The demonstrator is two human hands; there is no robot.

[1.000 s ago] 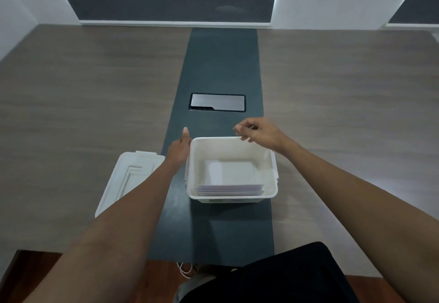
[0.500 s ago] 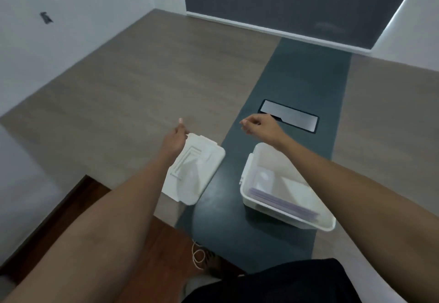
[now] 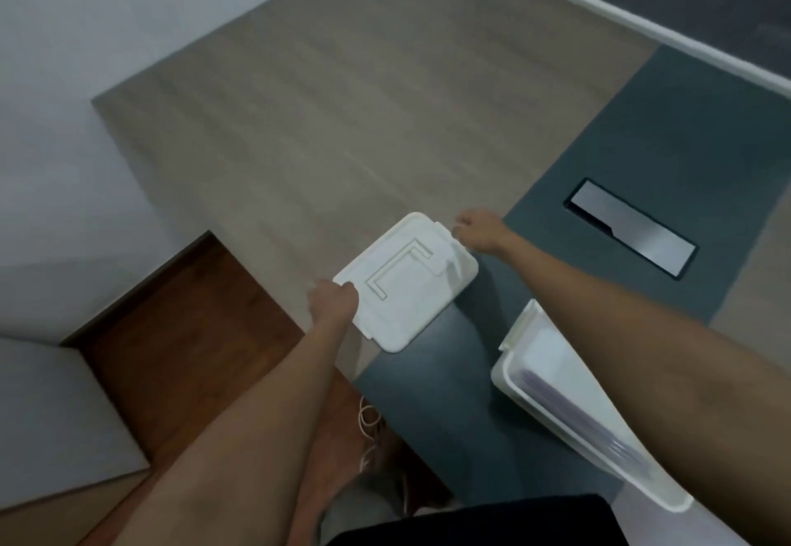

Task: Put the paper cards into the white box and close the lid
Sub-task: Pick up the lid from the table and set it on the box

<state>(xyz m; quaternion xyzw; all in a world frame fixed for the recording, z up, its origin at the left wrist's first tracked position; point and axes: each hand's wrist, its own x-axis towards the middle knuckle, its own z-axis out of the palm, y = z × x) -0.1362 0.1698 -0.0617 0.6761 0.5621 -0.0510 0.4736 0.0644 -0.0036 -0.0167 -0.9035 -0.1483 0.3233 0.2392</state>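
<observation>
Wood-and-grey table [image 3: 342,117], and we've swung both hands off the white box [image 3: 535,378] at 4 o'clock (paper cards [image 3: 573,413] already inside). Left hand [image 3: 333,299] and right hand [image 3: 479,231] now pinch the lid [image 3: 406,284], so closing's next.

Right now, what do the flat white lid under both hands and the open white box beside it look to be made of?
The flat white lid: likely moulded plastic, matte, judging by its raised ridges, rounded corners and edge tab. The open white box: seemingly the same plastic, slightly glossier along its thin rolled rim. The pale purple cards inside look like thin paper; blur leaves their finish unclear.
</observation>
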